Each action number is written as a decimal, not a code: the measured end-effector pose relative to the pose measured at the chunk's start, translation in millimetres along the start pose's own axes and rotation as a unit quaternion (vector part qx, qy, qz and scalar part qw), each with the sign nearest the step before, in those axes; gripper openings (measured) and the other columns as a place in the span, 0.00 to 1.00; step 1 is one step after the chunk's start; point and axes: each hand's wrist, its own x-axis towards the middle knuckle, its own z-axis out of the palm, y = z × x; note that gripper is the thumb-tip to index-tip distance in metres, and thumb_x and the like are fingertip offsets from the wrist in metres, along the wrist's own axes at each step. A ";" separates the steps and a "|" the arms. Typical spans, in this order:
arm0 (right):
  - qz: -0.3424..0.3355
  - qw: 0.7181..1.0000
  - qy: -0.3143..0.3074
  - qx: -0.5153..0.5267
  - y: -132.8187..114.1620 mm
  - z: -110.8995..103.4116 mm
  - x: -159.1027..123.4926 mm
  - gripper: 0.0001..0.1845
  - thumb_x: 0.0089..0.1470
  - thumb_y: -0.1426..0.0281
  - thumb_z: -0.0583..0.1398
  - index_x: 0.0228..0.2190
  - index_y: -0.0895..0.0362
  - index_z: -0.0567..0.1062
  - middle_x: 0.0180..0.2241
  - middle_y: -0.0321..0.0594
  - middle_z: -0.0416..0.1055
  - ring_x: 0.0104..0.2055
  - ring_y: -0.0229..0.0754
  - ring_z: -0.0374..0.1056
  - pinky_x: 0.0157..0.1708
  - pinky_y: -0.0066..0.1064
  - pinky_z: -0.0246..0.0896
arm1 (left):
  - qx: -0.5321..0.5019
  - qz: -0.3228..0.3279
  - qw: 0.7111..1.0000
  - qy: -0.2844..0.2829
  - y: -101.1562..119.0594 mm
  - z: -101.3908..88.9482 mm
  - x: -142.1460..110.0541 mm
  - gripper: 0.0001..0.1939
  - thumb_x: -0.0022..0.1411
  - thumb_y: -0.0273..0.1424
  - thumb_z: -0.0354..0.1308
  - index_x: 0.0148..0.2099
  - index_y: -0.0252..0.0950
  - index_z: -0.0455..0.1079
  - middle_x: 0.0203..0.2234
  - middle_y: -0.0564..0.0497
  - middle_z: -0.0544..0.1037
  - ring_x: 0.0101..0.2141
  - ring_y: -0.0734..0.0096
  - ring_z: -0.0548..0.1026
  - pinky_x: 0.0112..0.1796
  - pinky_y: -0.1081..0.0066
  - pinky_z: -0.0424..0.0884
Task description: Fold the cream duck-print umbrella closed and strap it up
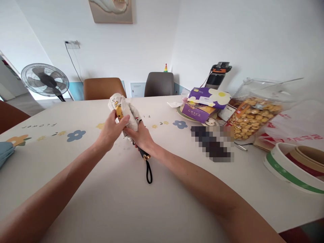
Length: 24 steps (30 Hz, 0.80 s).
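A folded umbrella (135, 118), its thin white cloth crumpled into soft pleats and printed with yellow and dark figures, is held over the middle of the worktop (101, 202), its bunched top pointing toward the far edge. The left hand (113, 126) has its grip closed around the upper folds, thumb laid along the cloth; the right hand (141, 136) has its grip wrapped around the lower folds, just above the smooth black handle (143, 153). A narrow loop strap (149, 173) hangs from the handle toward the near edge. Near the right edge sit round, banded rolls (279, 167) and a clear plastic jar (253, 116) of knobbly brown pieces; blue fabric (5, 152) lies by the left edge.
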 end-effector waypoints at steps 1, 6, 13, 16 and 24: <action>-0.002 1.000 -0.003 -0.011 -1.5 2.4 -2.3 0.29 0.49 0.50 0.58 0.44 0.55 0.58 0.27 0.38 0.68 0.15 0.36 0.61 0.10 0.28 0.57 | -0.011 -0.014 1.000 0.001 1.2 2.5 -2.4 0.23 0.53 0.43 0.55 0.48 0.36 0.64 0.43 0.45 0.72 0.43 0.62 0.71 0.38 0.69 0.68; -0.059 0.998 -0.010 -0.033 -3.8 11.8 -11.0 0.23 0.50 0.52 0.57 0.39 0.55 0.58 0.27 0.37 0.68 0.19 0.37 0.63 0.13 0.27 0.57 | -0.092 -0.069 0.993 0.024 -3.8 2.1 -1.1 0.20 0.50 0.43 0.59 0.39 0.34 0.67 0.35 0.46 0.75 0.36 0.62 0.73 0.30 0.71 0.69; -0.057 0.998 -0.038 -0.004 -4.1 17.3 -17.6 0.23 0.51 0.53 0.56 0.40 0.55 0.57 0.28 0.38 0.67 0.18 0.37 0.62 0.12 0.28 0.57 | -0.251 -0.126 0.960 0.002 -15.0 -0.2 9.0 0.19 0.47 0.40 0.64 0.38 0.33 0.69 0.33 0.45 0.77 0.35 0.61 0.75 0.32 0.69 0.73; -0.030 0.998 -0.048 0.030 -10.3 16.6 -21.8 0.24 0.50 0.53 0.57 0.40 0.55 0.57 0.26 0.36 0.65 0.15 0.35 0.60 0.10 0.27 0.57 | -0.257 -0.144 0.955 -0.025 -15.2 -0.3 8.7 0.20 0.49 0.41 0.61 0.42 0.35 0.68 0.33 0.47 0.77 0.34 0.61 0.76 0.31 0.67 0.74; 0.002 0.986 -0.098 0.136 -19.9 19.0 -32.2 0.21 0.51 0.55 0.57 0.40 0.56 0.60 0.21 0.30 0.61 0.13 0.32 0.59 0.09 0.25 0.60 | -0.250 -0.156 0.951 -0.095 -18.1 -0.9 5.0 0.19 0.55 0.46 0.52 0.43 0.39 0.68 0.25 0.49 0.77 0.32 0.58 0.76 0.31 0.63 0.74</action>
